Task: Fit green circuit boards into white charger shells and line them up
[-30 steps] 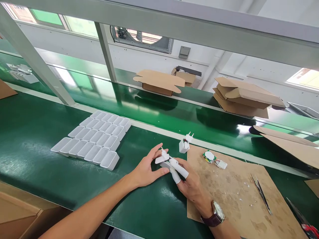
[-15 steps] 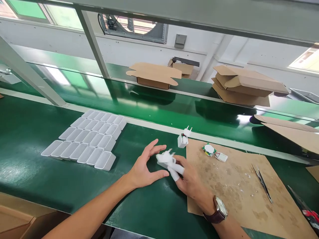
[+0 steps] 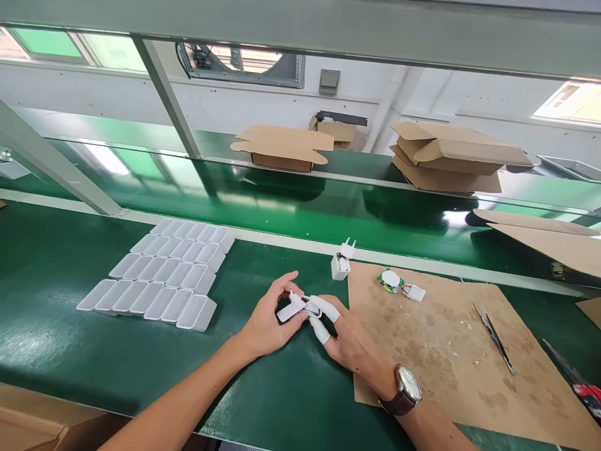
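Between both hands, over the green bench, is a small white plastic housing with an open rim and a prong piece at its upper end. My left hand closes on its left side with thumb and fingers. White finger covers are on the thumb and index finger of my right hand, which grips the housing's right edge; a watch is on that wrist. Fingers hide part of the housing's inside. Farther back, a white charger case stands with its pronged plug cap leaning out of the top.
Rows of white open cases stand at left. A brown cardboard sheet at right holds a green circuit board, a small white part and tweezers. Red-handled scissors lie far right. Folded boxes rest behind.
My left hand has closed from open onto the white housing. My right hand has brought it slightly left and down, and both hands now touch it. The camera view has shifted a little.
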The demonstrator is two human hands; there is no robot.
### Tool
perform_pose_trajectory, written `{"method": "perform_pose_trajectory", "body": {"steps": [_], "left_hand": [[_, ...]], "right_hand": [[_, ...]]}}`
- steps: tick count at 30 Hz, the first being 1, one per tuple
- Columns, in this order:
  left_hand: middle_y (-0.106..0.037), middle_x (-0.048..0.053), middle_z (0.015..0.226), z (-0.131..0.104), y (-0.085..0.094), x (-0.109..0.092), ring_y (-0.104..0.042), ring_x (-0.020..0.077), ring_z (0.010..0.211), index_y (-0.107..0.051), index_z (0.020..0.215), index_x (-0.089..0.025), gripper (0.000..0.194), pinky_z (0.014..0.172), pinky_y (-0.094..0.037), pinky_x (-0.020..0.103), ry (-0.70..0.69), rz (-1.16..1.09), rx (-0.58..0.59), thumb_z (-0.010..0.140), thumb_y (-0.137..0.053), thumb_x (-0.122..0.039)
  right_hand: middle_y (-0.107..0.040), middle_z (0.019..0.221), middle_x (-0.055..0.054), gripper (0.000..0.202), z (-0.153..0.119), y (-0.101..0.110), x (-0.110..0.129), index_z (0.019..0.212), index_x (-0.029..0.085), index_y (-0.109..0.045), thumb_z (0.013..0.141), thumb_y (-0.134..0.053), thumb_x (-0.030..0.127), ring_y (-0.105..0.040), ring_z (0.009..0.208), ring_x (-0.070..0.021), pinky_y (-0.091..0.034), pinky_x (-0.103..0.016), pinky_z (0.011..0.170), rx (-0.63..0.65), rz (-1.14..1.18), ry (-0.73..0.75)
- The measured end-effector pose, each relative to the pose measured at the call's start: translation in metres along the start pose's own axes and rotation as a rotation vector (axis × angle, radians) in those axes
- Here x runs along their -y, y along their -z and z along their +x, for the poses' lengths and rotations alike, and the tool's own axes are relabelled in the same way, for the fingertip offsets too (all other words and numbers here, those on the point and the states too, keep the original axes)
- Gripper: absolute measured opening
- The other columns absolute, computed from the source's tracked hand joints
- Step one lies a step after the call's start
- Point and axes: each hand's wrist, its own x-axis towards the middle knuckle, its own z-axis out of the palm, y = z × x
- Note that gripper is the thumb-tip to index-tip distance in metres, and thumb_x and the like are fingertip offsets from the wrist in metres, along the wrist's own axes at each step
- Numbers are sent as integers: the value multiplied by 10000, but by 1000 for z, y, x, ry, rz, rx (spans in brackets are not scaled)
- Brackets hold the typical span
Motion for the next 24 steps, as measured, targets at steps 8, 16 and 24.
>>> {"method": "perform_pose_trajectory", "body": {"steps": [8, 16, 24], "left_hand": [[-627, 35, 1104, 0, 1, 0, -647, 210, 1071, -389, 1485, -305, 650, 1000, -545, 422, 19, 8, 15, 912, -685, -225], [-613, 50, 1186, 1, 2, 3, -653, 225, 1110, -380, 1492, -329, 642, 1015, -554, 450, 21, -20, -24, 933, -695, -293], [-603, 94, 1255, -6, -11, -3, -644, 261, 1075, -287, 1572, -330, 798, 930, -580, 457, -277, 257, -86, 920, -747, -347]], "right_hand": [[-664, 1203, -85, 416, 2, 1, 1, 1419, 291, -525, 1022, -523, 165, -686, 1010, -241, -613, -398, 851, -37, 95, -21], [-656, 1283, -85, 297, 1, -6, -9, 1294, 299, -655, 1015, -565, 248, -667, 1141, -250, -604, -425, 961, -114, 312, -74], [-766, 950, -97, 434, 9, -14, -5, 1074, 194, -739, 910, -667, 590, -747, 908, -286, -650, -455, 810, -46, 1145, -605]]}}
